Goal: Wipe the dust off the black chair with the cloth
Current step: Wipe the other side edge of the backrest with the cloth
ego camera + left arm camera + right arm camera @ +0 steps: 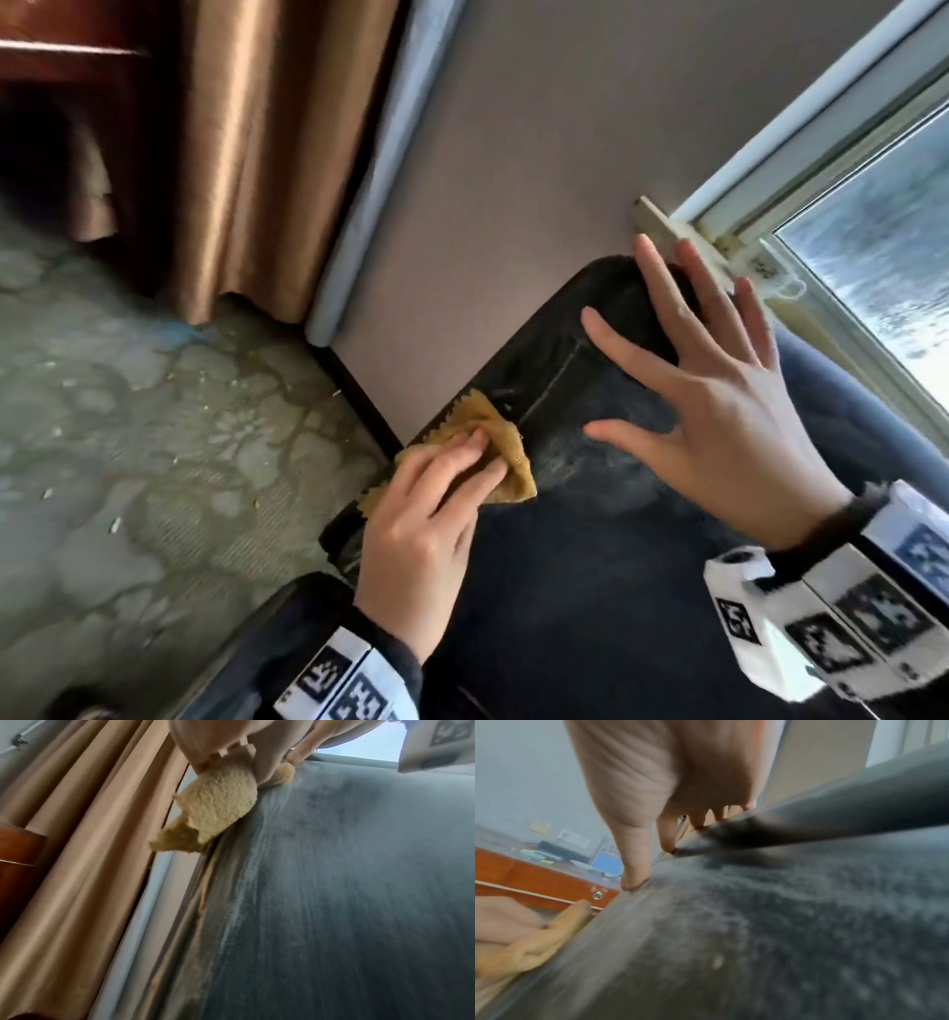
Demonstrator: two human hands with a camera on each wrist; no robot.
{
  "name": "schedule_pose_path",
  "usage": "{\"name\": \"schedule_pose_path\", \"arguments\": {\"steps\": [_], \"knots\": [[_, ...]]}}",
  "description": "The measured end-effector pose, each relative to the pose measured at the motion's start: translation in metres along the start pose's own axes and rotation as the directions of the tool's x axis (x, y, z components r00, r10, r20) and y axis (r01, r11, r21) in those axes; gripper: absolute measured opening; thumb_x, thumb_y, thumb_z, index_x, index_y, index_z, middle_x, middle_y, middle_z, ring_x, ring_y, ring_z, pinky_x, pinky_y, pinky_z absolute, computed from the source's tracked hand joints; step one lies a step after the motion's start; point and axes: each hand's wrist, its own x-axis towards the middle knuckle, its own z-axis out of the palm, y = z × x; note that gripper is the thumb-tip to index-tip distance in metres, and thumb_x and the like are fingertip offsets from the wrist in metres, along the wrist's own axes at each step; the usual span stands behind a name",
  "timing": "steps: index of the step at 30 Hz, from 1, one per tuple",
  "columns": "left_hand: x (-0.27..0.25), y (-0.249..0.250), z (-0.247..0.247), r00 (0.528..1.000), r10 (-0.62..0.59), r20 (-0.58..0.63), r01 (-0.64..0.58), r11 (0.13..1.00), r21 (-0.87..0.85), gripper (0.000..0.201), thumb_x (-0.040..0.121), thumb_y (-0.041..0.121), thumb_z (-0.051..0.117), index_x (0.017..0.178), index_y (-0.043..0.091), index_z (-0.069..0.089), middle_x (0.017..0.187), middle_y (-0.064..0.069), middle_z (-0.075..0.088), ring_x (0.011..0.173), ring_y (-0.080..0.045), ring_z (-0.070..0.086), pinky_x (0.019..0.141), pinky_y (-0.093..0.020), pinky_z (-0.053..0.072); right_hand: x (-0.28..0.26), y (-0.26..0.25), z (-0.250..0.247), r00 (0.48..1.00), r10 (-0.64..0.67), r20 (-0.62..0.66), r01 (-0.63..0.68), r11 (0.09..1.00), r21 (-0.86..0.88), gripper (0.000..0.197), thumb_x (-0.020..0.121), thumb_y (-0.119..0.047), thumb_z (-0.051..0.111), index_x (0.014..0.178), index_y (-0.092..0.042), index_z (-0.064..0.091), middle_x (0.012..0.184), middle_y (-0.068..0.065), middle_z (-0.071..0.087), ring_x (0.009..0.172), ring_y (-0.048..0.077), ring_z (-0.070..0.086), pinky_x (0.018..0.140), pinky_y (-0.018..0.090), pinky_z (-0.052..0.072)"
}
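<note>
The black chair has a fuzzy dark seat streaked with pale dust. My left hand grips a bunched yellow-brown cloth and presses it on the seat's left edge. In the left wrist view the cloth hangs partly over the edge of the chair. My right hand lies open with its fingers spread, its fingertips touching the seat near the far corner. The right wrist view shows the right hand with thumb and fingertips on the chair, and the cloth at lower left.
A brown curtain hangs at the left beside a grey wall. A window with a white frame is at the right. A patterned carpet lies left of the chair. A wooden desk stands behind.
</note>
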Motion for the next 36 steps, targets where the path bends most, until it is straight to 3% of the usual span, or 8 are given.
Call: {"name": "schedule_pose_path", "arguments": {"steps": [7, 13, 18, 22, 27, 32, 34, 36], "knots": [[0.076, 0.018, -0.028, 0.963, -0.102, -0.250, 0.084, 0.993, -0.083, 0.036, 0.077, -0.009, 0.062, 0.108, 0.007, 0.070, 0.115, -0.002, 0.066, 0.103, -0.010, 0.063, 0.095, -0.022, 0.048, -0.019, -0.027, 0.012, 0.999, 0.036, -0.005, -0.036, 0.999, 0.017, 0.082, 0.068, -0.030, 0.079, 0.139, -0.008, 0.043, 0.155, 0.004, 0.022, 0.146, 0.028, 0.008, 0.117, 0.050, 0.012], [0.053, 0.012, 0.007, 0.999, 0.004, -0.049, -0.005, 0.999, -0.035, 0.024, 0.089, 0.007, 0.050, 0.101, 0.009, 0.071, 0.108, -0.003, 0.062, 0.093, -0.025, 0.058, 0.085, -0.036, 0.050, -0.019, -0.022, 0.028, 0.995, -0.006, -0.103, 0.030, 0.973, 0.231, 0.075, 0.068, -0.013, 0.079, 0.134, -0.006, 0.045, 0.147, 0.004, 0.036, 0.142, 0.023, 0.024, 0.119, 0.039, 0.018], [-0.019, -0.030, -0.006, 0.984, -0.163, 0.070, 0.163, 0.987, -0.001, 0.021, 0.071, -0.003, 0.066, 0.087, 0.010, 0.072, 0.098, 0.004, 0.061, 0.088, -0.012, 0.054, 0.086, -0.016, 0.044, -0.027, -0.026, 0.037, 0.995, 0.034, -0.096, 0.000, 0.941, 0.337, 0.066, 0.071, 0.006, 0.073, 0.132, -0.005, 0.049, 0.146, 0.009, 0.039, 0.141, 0.022, 0.029, 0.117, 0.039, 0.023], [-0.039, -0.049, -0.033, 0.900, -0.420, 0.119, 0.425, 0.905, -0.026, 0.056, 0.050, -0.022, 0.077, 0.089, 0.018, 0.072, 0.097, 0.016, 0.061, 0.086, 0.000, 0.055, 0.082, 0.000, 0.039, -0.029, -0.032, 0.034, 0.996, 0.023, -0.083, 0.006, 0.944, 0.330, 0.066, 0.072, -0.001, 0.075, 0.133, -0.007, 0.049, 0.148, 0.010, 0.036, 0.142, 0.023, 0.027, 0.117, 0.039, 0.023], [0.045, -0.013, -0.024, 0.948, -0.270, -0.170, 0.260, 0.962, -0.077, 0.037, 0.072, -0.010, 0.063, 0.104, 0.006, 0.070, 0.107, -0.002, 0.068, 0.098, -0.004, 0.058, 0.093, -0.003, 0.036, -0.031, -0.043, 0.041, 0.994, 0.046, -0.095, -0.023, 0.975, 0.223, 0.073, 0.070, -0.022, 0.079, 0.134, -0.006, 0.047, 0.150, 0.014, 0.031, 0.142, 0.027, 0.024, 0.118, 0.041, 0.021], [0.024, -0.029, 0.007, 0.984, -0.170, 0.053, 0.175, 0.980, -0.097, 0.034, 0.070, -0.008, 0.059, 0.098, 0.007, 0.072, 0.103, -0.006, 0.067, 0.097, -0.015, 0.059, 0.092, -0.022, 0.046, -0.029, -0.048, 0.048, 0.983, 0.105, -0.149, -0.074, 0.977, 0.198, 0.065, 0.073, -0.026, 0.076, 0.130, -0.004, 0.053, 0.147, 0.015, 0.035, 0.140, 0.029, 0.030, 0.115, 0.045, 0.026], [-0.023, -0.056, -0.001, 0.940, -0.284, 0.189, 0.281, 0.959, 0.045, 0.040, 0.058, -0.015, 0.072, 0.091, 0.007, 0.074, 0.094, -0.007, 0.070, 0.088, -0.015, 0.062, 0.085, -0.020, 0.046, -0.030, -0.050, 0.048, 0.979, 0.123, -0.165, -0.092, 0.979, 0.179, 0.063, 0.072, -0.024, 0.078, 0.128, -0.003, 0.055, 0.146, 0.015, 0.037, 0.138, 0.030, 0.032, 0.114, 0.046, 0.028], [-0.057, -0.079, -0.017, 0.829, -0.443, 0.341, 0.427, 0.896, 0.125, 0.042, 0.056, -0.016, 0.076, 0.090, 0.008, 0.075, 0.092, -0.005, 0.071, 0.082, -0.019, 0.067, 0.082, -0.018, 0.046, -0.031, -0.053, 0.046, 0.979, 0.125, -0.163, -0.097, 0.981, 0.165, 0.062, 0.072, -0.022, 0.078, 0.127, -0.002, 0.056, 0.145, 0.013, 0.038, 0.138, 0.030, 0.033, 0.114, 0.047, 0.029]]}}
